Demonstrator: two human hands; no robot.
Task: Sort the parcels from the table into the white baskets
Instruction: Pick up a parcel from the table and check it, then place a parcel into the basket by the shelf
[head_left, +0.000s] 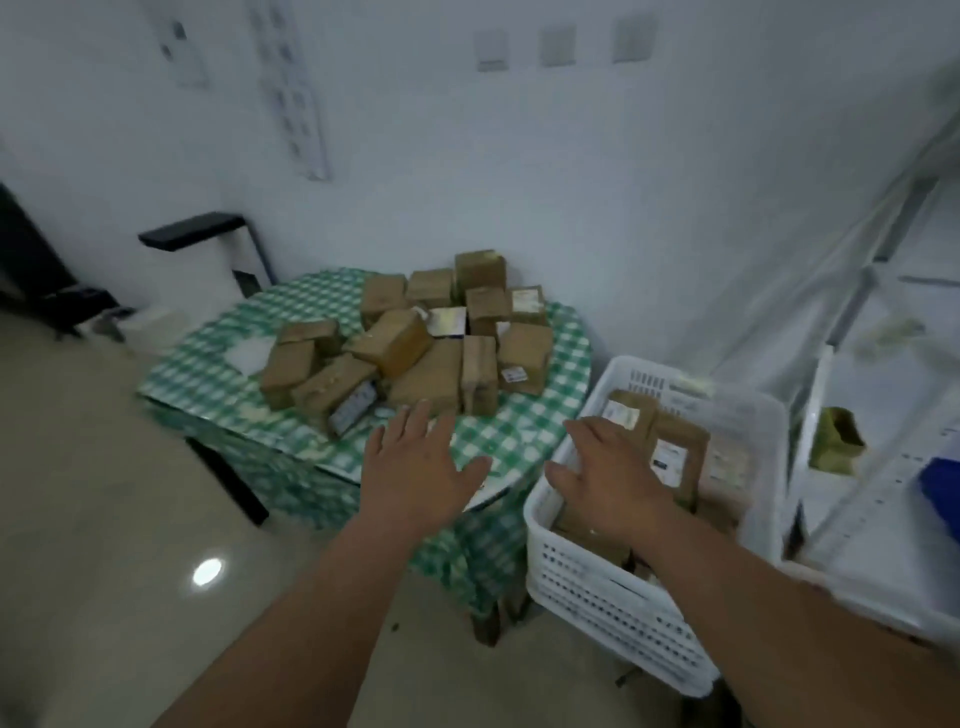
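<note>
Both hands empty, fingers spread: left hand (415, 462) over the desk's (208, 374) near edge, right hand (613, 478) above the white basket (597, 597). Parcels (410, 338) lie heaped mid-desk; a careless pull risks toppling the loose stack floorward.

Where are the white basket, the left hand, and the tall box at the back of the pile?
white basket (597, 587), head view, front wall.
left hand (415, 462), head view, back of hand.
tall box (480, 270), head view, front face.
</note>
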